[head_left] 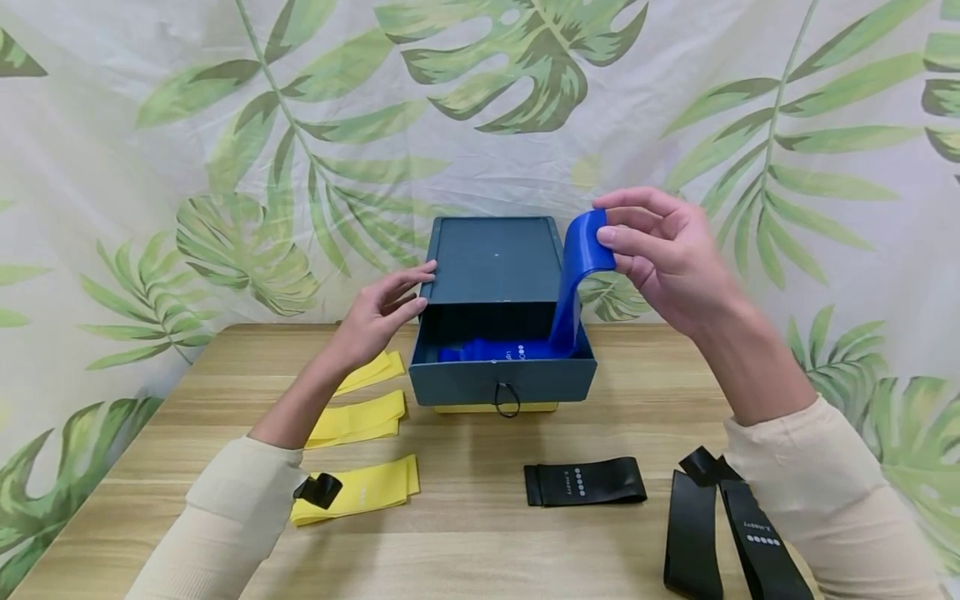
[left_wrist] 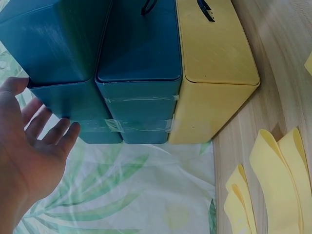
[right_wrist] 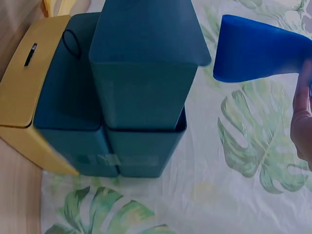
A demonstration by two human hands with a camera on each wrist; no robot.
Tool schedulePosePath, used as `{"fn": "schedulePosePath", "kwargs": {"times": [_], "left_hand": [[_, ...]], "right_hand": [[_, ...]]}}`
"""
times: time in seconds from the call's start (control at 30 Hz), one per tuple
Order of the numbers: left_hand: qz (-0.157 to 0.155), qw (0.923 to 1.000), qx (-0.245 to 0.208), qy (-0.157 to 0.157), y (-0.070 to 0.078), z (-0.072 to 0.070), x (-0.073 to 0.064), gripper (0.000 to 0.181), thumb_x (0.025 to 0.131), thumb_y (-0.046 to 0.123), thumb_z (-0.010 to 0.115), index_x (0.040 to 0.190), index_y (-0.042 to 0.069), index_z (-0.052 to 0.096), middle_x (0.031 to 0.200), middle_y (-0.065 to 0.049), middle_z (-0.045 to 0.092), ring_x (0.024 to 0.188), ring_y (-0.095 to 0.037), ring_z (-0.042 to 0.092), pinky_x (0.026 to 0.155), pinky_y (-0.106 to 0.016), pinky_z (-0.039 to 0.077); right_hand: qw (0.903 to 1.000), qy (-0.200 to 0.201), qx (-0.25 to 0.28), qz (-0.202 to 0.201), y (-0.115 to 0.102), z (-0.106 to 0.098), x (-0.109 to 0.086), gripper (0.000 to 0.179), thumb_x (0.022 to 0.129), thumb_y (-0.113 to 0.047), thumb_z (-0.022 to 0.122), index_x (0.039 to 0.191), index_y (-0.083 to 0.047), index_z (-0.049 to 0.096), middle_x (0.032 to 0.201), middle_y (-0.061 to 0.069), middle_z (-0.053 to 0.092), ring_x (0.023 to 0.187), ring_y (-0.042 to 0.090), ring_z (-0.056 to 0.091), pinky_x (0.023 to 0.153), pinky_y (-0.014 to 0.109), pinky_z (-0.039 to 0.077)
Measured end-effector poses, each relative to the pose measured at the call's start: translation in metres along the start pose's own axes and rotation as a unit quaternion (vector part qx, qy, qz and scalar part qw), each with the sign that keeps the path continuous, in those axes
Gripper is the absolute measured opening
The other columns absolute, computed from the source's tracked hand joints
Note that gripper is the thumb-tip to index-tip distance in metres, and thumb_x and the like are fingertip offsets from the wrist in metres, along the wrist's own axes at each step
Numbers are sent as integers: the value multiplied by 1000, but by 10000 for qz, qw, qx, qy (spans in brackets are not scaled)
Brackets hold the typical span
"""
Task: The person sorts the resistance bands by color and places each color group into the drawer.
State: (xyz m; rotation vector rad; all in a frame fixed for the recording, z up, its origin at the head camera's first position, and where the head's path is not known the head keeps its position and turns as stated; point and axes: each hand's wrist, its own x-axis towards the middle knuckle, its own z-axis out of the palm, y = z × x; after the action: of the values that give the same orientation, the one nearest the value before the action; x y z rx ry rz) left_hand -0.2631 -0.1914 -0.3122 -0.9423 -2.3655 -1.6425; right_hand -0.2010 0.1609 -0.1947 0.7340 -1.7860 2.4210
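A blue exercise band point(head_left: 581, 258) is pinched at its upper end between the thumb and fingers of my right hand point(head_left: 667, 258). It hangs over the pulled-out top drawer point(head_left: 468, 383) of a dark teal drawer box point(head_left: 495, 258); in the right wrist view its lower end point(right_wrist: 231, 48) shows apart from the drawer. More blue band material point(head_left: 487, 350), printed with white dots, lies inside that drawer. My left hand point(head_left: 382, 308) rests its fingertips on the box's left side, fingers loosely bent and holding nothing.
Below the open drawer sit a shut teal drawer point(left_wrist: 139, 39) and a shut yellow drawer point(left_wrist: 219, 39). Folded yellow bands point(head_left: 375, 487) lie on the wooden table point(head_left: 465, 542) at the left. Black bands point(head_left: 600, 482) lie at the front and right. Leaf-print cloth point(head_left: 337, 100) hangs behind.
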Motion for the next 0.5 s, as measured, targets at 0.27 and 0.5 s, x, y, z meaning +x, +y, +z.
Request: {"fn": "schedulePosePath", "kwargs": {"times": [0.27,0.5], "left_hand": [[21,10000,-11,0,-1,0,-1,36,107,1,51,142,-7,54,161,-16,43,152,-31,35,119,-59,31],[79,10000,-26,6,-1,2,-2,35,107,1,51,141,-8,54,161,-17,43,152,-32,35,119,-60,30]], "right_hand": [[9998,-165,-66,126,13,13,7,32,96,16,56,106,-8,76,98,11,71,81,19,71,77,27,62],[9995,-229,-167,155,23,24,12,31,96,14,59,104,-10,76,102,11,69,85,21,71,78,28,62]]}}
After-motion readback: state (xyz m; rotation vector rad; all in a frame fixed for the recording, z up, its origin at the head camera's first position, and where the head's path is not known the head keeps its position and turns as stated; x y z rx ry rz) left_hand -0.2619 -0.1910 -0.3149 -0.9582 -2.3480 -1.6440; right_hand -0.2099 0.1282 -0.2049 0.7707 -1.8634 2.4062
